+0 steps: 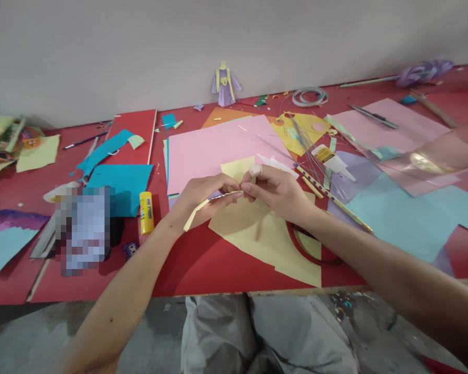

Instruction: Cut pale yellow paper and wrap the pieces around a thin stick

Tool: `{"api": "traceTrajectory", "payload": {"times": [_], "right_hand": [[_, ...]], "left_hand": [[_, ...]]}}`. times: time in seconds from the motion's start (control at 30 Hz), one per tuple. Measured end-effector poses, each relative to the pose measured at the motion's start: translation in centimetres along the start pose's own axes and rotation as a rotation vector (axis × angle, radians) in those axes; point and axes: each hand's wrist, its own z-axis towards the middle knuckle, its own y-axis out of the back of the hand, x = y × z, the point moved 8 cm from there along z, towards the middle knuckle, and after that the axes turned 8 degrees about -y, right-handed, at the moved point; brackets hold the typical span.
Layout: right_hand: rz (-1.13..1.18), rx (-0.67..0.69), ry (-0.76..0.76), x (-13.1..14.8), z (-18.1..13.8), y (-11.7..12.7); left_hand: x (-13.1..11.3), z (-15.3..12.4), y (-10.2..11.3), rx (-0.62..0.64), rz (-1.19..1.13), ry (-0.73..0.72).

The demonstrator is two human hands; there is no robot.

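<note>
My left hand (205, 195) is closed on a narrow pale yellow paper strip (194, 215), which sticks out below the fingers. A dark-patterned part of the strip shows along the index finger. At the strip's far end, the thumb and fingers of my right hand (281, 189) pinch together. The exact spot they grip is hidden by the fingertips. A whitish wrap (255, 170) sits around one right finger. Under both hands lie sheets of pale yellow paper (253, 234), with a roll of red tape (296, 244) beneath my right wrist.
A pink sheet (206, 150), a glue stick (146, 213), a glue bottle (331, 158) and a dotted strip (323, 189) lie around the hands. A purple paper doll (224, 88) leans against the wall. A blurred arm-like shape (448, 148) crosses the right side. Blue paper (120, 182) lies left.
</note>
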Motion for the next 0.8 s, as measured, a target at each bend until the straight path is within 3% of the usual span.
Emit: {"api": "traceTrajectory", "payload": {"times": [0.8], "right_hand": [[-0.035, -0.005, 0.013, -0.18, 0.07, 0.07]], "left_hand": [[0.06, -0.08, 0.08, -0.025, 0.011, 0.000]]}}
